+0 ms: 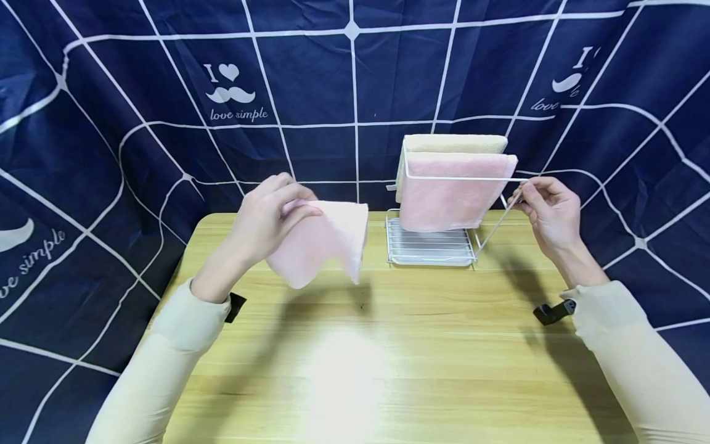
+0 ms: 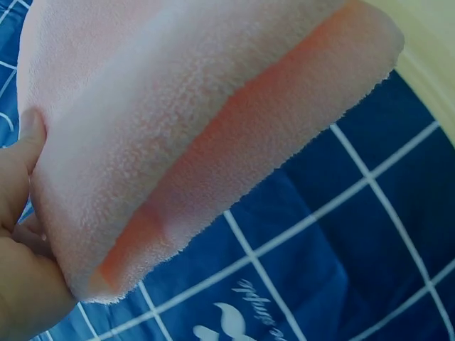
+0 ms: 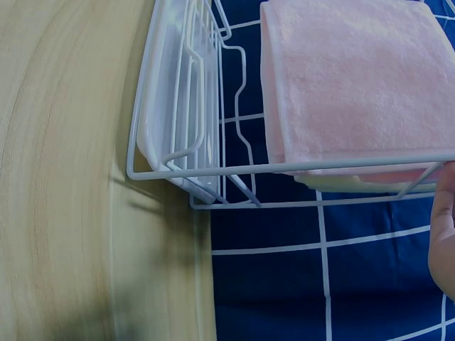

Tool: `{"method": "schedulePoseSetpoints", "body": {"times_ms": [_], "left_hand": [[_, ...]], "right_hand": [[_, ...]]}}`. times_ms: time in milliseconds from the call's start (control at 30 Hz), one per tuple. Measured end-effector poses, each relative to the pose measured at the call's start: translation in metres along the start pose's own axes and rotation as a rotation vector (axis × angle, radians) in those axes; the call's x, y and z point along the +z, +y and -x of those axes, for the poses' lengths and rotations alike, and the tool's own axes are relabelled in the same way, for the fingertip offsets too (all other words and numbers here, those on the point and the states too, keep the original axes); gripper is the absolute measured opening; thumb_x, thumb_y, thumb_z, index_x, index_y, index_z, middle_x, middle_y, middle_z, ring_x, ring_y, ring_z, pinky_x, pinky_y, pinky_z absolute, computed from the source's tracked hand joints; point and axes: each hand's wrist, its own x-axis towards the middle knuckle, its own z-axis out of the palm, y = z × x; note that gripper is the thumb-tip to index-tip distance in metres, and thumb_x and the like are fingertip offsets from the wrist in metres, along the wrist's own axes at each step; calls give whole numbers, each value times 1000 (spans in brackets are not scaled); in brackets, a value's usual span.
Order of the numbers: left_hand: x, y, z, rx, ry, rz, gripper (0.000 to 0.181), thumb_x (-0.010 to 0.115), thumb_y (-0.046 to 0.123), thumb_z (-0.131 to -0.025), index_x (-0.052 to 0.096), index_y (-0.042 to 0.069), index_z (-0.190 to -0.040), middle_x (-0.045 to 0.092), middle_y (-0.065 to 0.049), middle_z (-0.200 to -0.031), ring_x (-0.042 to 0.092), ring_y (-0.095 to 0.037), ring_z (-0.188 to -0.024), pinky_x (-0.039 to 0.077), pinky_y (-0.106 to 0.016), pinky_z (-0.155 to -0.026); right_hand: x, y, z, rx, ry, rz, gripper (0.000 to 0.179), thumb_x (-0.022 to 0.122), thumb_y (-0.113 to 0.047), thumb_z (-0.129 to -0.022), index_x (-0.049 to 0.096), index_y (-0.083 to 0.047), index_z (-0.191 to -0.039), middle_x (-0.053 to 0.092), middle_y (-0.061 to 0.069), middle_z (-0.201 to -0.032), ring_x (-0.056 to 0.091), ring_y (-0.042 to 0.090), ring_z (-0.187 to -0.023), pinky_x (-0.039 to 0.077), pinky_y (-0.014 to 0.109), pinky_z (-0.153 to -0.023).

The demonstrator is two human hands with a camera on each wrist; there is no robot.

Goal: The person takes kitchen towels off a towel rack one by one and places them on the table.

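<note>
A pink cloth (image 1: 307, 253), folded over and hanging loose, is pinched at its upper edge by my left hand (image 1: 269, 213) above the table's left half. In the left wrist view, the thumb presses on the fluffy fabric (image 2: 149, 106) near its fold. My right hand (image 1: 549, 213) grips the upper right corner of a white wire rack (image 3: 284, 167). Over the rack's bars hang a second pink cloth (image 1: 452, 200) in front and a cream cloth (image 1: 457, 144) behind it. The held cloth is left of the rack, apart from it.
Under the rack's bars sits a white drip tray (image 1: 438, 260), near the back edge of the wooden table (image 1: 444, 345). A dark blue curtain (image 1: 316, 80) with white lines surrounds the table at the back and sides.
</note>
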Motion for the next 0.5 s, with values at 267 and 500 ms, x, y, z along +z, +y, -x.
{"method": "schedulePoseSetpoints", "body": {"times_ms": [267, 500], "left_hand": [[-3, -20, 31, -27, -16, -13, 15, 86, 13, -85, 76, 5, -94, 66, -9, -84, 57, -24, -81, 45, -38, -71], [-6, -33, 53, -46, -29, -30, 16, 87, 10, -82, 75, 6, -93, 61, -5, -78, 49, -17, -75, 36, -31, -65]], "right_hand": [[-2, 0, 0, -1, -7, -9, 14, 53, 20, -98, 67, 18, -100, 75, 23, -86, 76, 28, -76, 65, 34, -71], [-1, 1, 0, 0, -13, -9, 14, 54, 20, -98, 67, 17, -99, 75, 23, -86, 76, 28, -76, 65, 34, -71]]}}
